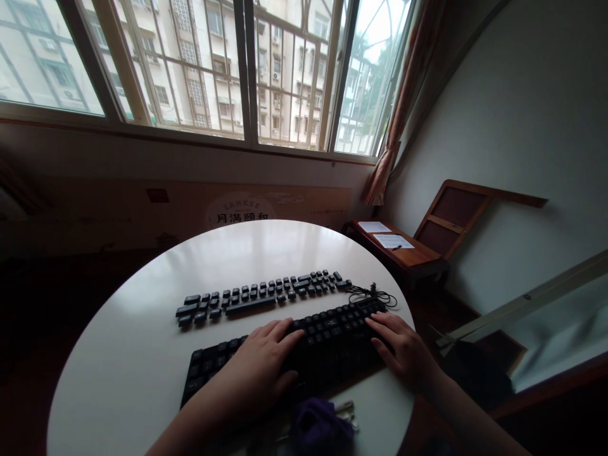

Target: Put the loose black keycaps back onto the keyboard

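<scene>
A black keyboard (332, 358) lies at a slant on the white round table. My left hand (261, 364) rests palm down across its middle, fingers stretched over the keys. At the keyboard's right end is my right hand (399, 345), fingers extended on its top and the thumb apart from them. Behind the keyboard, loose black keycaps (249, 307) stand in several rows, with a long one in the front row. A thin black cable (373, 294) lies coiled near the keyboard's far right corner. The keyboard's near middle part is too dark to make out.
A purple cloth (320, 425) and small metal tools (348, 415) lie at the near side of the white table (118, 354). Papers (393, 241) and a pen (396, 247) are on a wooden chair (422, 253) at the right. Barred windows run along the back.
</scene>
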Demonstrator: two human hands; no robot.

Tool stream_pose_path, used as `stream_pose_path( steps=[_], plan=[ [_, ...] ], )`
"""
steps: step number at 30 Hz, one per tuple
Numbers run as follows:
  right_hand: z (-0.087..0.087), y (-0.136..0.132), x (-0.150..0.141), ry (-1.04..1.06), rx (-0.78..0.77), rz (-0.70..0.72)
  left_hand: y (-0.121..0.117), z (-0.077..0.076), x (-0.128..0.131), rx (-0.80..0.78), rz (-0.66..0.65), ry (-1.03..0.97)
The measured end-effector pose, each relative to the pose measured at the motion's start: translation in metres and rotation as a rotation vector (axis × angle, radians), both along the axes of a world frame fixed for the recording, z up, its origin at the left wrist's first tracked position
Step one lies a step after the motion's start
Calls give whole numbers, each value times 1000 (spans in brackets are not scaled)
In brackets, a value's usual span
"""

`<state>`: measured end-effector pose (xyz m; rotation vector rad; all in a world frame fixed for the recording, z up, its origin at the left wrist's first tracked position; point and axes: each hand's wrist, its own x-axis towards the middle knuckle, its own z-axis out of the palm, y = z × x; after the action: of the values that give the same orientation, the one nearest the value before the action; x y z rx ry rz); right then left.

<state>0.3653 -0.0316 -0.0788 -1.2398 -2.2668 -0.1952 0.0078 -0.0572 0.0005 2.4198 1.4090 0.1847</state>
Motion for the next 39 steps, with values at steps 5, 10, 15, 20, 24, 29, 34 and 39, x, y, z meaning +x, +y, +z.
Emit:
stream_pose_path(
  steps=[5, 10, 15, 20, 24, 29, 34, 39],
  plan=[
    [2, 0, -2, 26, 40, 15, 1, -1, 1, -8, 9, -3],
    [3, -4, -2, 37, 44, 74, 1, -3, 0, 18, -9, 20],
    [2, -5, -1, 40, 55, 105, -1, 1, 1, -2, -2, 23],
    [7, 2, 0, -5, 59, 145, -1, 2, 1, -7, 4, 8],
    [8, 9, 3, -20, 62, 153, 0, 1, 1, -9, 5, 23],
    [9, 8, 5, -25, 46, 164, -1, 1, 1, -14, 7, 0],
    [13, 7, 0, -76, 54, 176, -1, 1, 1, -11, -1, 14],
    [13, 5, -9, -59, 35, 102, 0, -3, 1, 21, 5, -4]
  ],
)
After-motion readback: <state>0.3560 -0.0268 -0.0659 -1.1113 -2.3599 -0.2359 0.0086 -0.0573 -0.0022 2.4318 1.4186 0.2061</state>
